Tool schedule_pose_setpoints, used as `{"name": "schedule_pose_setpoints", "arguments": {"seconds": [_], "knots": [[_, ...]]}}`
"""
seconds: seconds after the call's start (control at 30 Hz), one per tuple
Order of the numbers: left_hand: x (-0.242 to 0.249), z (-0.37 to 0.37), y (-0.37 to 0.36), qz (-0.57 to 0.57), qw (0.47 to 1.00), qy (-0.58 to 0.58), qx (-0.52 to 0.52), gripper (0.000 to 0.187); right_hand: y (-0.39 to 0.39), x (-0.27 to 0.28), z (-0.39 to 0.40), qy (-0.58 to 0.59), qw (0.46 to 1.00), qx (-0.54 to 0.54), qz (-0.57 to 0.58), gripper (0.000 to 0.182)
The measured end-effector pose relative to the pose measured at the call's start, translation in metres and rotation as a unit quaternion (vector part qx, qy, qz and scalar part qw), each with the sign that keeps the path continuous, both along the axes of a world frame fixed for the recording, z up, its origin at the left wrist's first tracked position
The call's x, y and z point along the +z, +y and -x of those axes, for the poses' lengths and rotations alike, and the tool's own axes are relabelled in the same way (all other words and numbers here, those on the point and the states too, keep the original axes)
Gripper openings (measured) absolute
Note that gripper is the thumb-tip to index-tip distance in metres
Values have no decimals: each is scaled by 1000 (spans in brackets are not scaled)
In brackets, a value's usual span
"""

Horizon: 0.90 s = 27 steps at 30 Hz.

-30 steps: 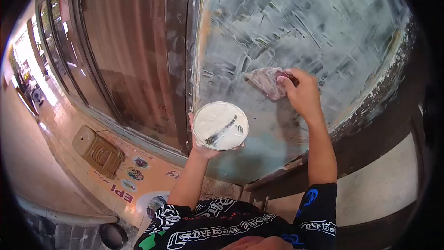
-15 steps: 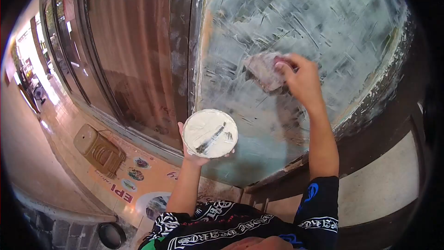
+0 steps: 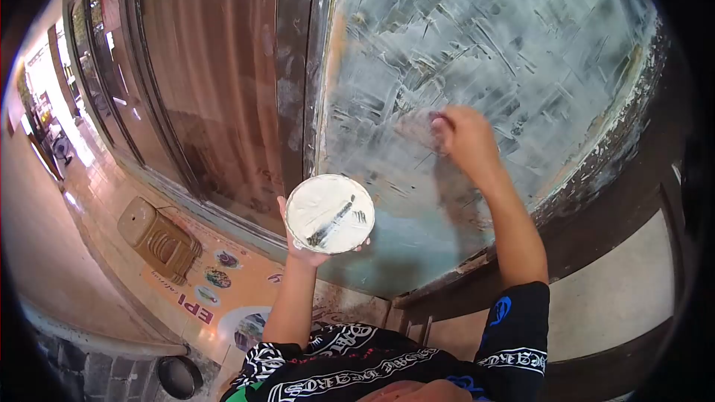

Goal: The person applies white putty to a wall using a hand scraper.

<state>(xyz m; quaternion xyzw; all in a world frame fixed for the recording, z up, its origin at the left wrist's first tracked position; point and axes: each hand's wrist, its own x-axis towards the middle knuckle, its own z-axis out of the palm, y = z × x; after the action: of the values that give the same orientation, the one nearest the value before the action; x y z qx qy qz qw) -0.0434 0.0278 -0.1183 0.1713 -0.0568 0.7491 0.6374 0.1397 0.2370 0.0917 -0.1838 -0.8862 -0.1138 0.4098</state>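
My left hand [image 3: 304, 251] holds up a round container [image 3: 316, 212] from below, its top filled with off-white paste that has a dark streak across it. My right hand [image 3: 468, 141] grips a flat scraper [image 3: 418, 128], pinched near its right end. The blade, somewhat blurred, lies against the wall panel [image 3: 447, 37], which is smeared with whitish and grey-green strokes. Bare greenish surface shows low on the panel, where my arm casts a shadow.
Left of the panel is a sliding glass door [image 3: 208, 67] with a brown curtain behind it. A brown plastic stool [image 3: 160, 240] stands on the floor beside an orange printed banner [image 3: 249, 275]. A round black bowl [image 3: 179, 377] sits at the lower left.
My right hand has moved slightly left and down with the scraper, whose blade now looks more edge-on. The container in my left hand has shifted slightly left.
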Motion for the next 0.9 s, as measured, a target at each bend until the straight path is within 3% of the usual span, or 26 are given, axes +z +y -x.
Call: {"name": "schedule_pose_setpoints", "arguments": {"seconds": [0.03,0.1,0.2,0.23,0.3,0.33,0.4,0.43,0.53,0.6,0.73,0.8,0.9], "knots": [[0,2,1,-5,1000,2,-1,110,-2,14,-2,2,1000,0,1,18],[5,2,-3,7,1000,10,2,110,-15,55,-16,109,984,-5,143,16],[5,5,-4,-19,1000,22,-1,110,-35,67,-30,125,968,15,217,15],[4,6,-4,-21,1000,22,-1,110,-38,55,-28,124,968,15,216,15],[2,6,-5,17,1000,-5,5,111,-33,16,-16,-10,989,41,139,16],[0,5,-6,17,1000,-6,5,111,-24,1,-11,-11,989,41,140,16],[-4,6,-6,41,999,0,22,113,-6,-18,-2,-30,999,-9,34,16],[-4,8,-6,52,998,4,31,114,-3,-3,-2,-28,999,-7,33,16],[-7,10,-9,66,997,-4,40,114,-12,55,-23,69,996,-18,63,16],[-5,11,-13,86,995,-26,47,114,-26,72,-34,158,960,-27,229,17],[-10,11,-18,19,999,3,43,111,-27,12,-18,42,975,19,219,16],[-6,10,-20,8,999,14,39,111,-18,-19,-7,-54,997,-10,50,14],[6,8,-26,7,999,21,32,110,-2,20,-16,48,999,-18,15,14]]}}
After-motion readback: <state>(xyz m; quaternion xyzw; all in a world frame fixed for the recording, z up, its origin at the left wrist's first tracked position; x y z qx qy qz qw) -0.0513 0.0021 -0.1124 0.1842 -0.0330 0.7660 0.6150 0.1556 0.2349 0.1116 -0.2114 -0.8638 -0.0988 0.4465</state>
